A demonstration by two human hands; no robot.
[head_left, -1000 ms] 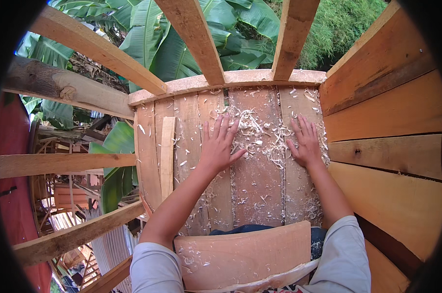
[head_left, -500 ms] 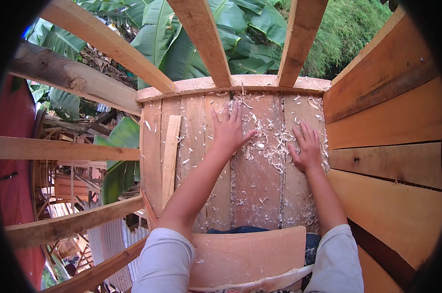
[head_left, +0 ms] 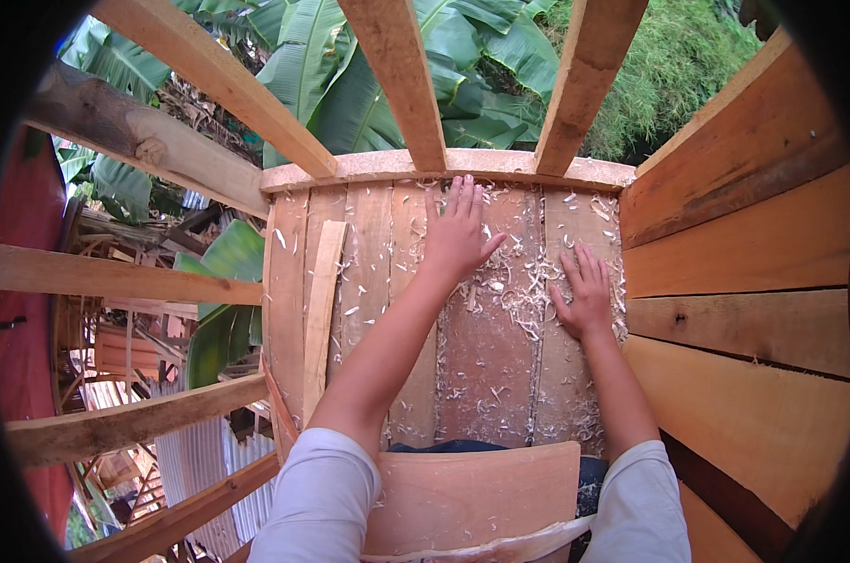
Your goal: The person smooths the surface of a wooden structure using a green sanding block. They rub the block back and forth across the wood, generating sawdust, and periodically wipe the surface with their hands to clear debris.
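My left hand lies palm down with spread fingers on the plank floor, its fingertips close to the far wooden rail. To its right, my right hand is also flat on the planks, fingers spread. Neither hand holds anything. Pale curled wood shavings are scattered between and around both hands, thickest in the gap between them. A broad flat board rests across my lap at the near edge. A narrow wooden strip lies on the floor left of my left forearm.
Upright wooden posts and slats line the far and left sides, with gaps between them. A plank wall closes the right side. Banana leaves, corrugated metal sheets and scrap wood show beyond the slats.
My left hand has slid forward and slightly right, up to the far rail. My right hand has moved only slightly. The view has shifted a little.
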